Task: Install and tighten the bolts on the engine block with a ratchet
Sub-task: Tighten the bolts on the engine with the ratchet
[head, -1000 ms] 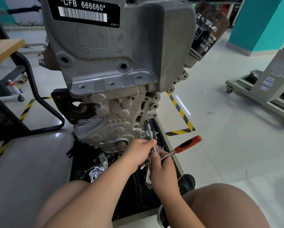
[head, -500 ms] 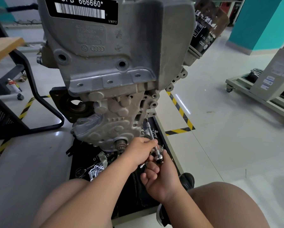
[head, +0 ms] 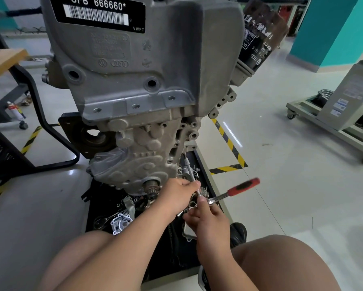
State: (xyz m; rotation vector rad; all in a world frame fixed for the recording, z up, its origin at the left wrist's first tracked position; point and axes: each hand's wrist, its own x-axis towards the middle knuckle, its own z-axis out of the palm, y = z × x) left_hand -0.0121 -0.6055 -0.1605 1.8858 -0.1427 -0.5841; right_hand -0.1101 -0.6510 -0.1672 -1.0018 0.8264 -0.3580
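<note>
Right hand [head: 208, 217] pinches the ratchet [head: 235, 191] at its head, fingertips curled on it; the red handle sticks out to the right, clear of the palm. Just beyond, the left hand [head: 179, 193] curls round the extension [head: 190, 171], which slants up to the lower right edge of the block [head: 138, 101] (the tip is hidden there). An oil filter [head: 260, 38] sits at the block's upper right.

Block [head: 134, 80]: centre, on the tray [head: 204, 171].
Filter [head: 260, 38]: on block's upper right side.
Ratchet [head: 237, 189]: before block's lower right corner, over tray, handle out to the right.
Parts [head: 121, 221]: in tray, before block.
Table [head: 4, 57]: far left.
Cart [head: 323, 122]: far right.
</note>
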